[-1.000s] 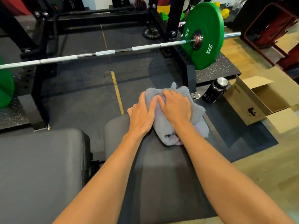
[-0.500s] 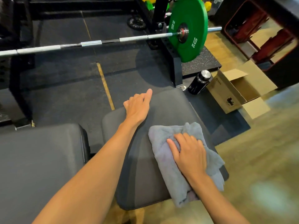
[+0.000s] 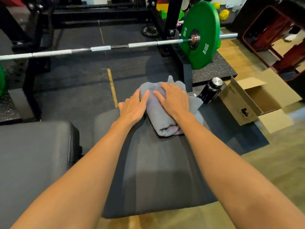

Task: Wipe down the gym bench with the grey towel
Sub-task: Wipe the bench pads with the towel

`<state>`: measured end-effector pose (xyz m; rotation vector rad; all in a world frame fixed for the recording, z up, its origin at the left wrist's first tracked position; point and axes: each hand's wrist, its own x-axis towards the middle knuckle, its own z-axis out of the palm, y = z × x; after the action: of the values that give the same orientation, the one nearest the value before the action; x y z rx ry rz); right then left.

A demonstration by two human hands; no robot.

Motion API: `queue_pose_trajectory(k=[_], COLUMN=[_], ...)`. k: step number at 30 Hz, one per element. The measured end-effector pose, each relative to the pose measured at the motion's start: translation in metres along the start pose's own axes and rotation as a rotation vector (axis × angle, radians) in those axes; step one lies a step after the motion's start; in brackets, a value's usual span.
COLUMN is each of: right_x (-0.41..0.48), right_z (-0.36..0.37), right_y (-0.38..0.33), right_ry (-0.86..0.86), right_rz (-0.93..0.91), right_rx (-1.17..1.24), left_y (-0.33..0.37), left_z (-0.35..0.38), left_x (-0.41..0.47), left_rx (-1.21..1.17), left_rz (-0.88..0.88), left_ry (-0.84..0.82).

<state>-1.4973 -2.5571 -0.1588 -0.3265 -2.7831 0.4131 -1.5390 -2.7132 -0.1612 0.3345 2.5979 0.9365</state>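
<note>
The grey towel point(image 3: 160, 119) lies bunched at the far end of the dark padded gym bench point(image 3: 158, 171). My right hand point(image 3: 175, 100) presses flat on top of the towel with its fingers spread. My left hand point(image 3: 134, 107) lies flat beside it, fingertips on the towel's left edge and palm on the bench's far left corner. Both arms stretch forward over the pad. A faint lighter streak shows along the middle of the pad.
A second bench pad point(image 3: 34, 162) sits to the left. A barbell point(image 3: 99, 47) with a green 10 kg plate point(image 3: 200, 36) crosses beyond the bench on a black rack. A black bottle point(image 3: 212, 91) and an open cardboard box point(image 3: 252, 100) stand on the floor to the right.
My right hand has pushed the towel from the near right part of the pad up to its far end. My left hand, resting on the bench's far corner, now touches the towel's edge.
</note>
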Motion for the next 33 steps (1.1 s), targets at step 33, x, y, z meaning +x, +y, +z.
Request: queue_pose_trajectory(k=[33], right_x=[-0.075], right_z=[-0.038], right_y=[-0.036], right_ry=[-0.123], right_rz=[0.536], right_rx=[0.074], left_y=[-0.005], left_z=[-0.040], left_x=[-0.054], left_rx=[-0.027], left_rz=[-0.139], left_ry=[-0.159])
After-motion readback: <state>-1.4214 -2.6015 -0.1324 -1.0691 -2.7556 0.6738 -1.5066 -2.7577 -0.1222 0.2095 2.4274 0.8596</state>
